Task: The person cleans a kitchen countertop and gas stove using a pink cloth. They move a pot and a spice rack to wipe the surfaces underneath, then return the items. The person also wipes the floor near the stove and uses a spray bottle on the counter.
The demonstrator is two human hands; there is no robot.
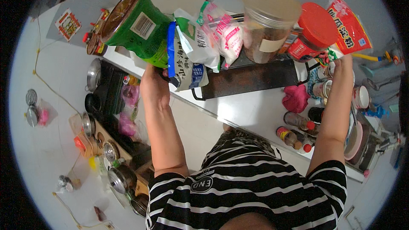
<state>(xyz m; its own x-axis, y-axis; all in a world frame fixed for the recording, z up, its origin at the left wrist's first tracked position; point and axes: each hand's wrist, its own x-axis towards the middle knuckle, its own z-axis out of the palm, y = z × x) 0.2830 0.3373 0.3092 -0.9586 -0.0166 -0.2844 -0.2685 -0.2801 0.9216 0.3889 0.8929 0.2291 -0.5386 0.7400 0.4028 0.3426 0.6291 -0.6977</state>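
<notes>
Before me is a black metal rack (252,81) with a dark, stained front panel, loaded with food containers. My left hand (156,73) grips its left end, fingers partly hidden under a large green plastic jar (143,28). At the right end my right hand (343,60) holds the rack; a red starch packet (350,25) covers most of its fingers. Between the hands stand a seasoning packet with a blue edge (188,67), a white-and-green bag (198,40), a pink-printed bag (230,36), a clear lidded jar (266,28) and a red-lidded jar (316,32).
Beneath the rack runs a white countertop (236,102). Several bottles (289,137) and a crumpled magenta cloth (295,98) are on its right part. Paper cups (361,96) and a sink basin (354,140) lie beyond my right arm. Pots (121,180) stand on the left.
</notes>
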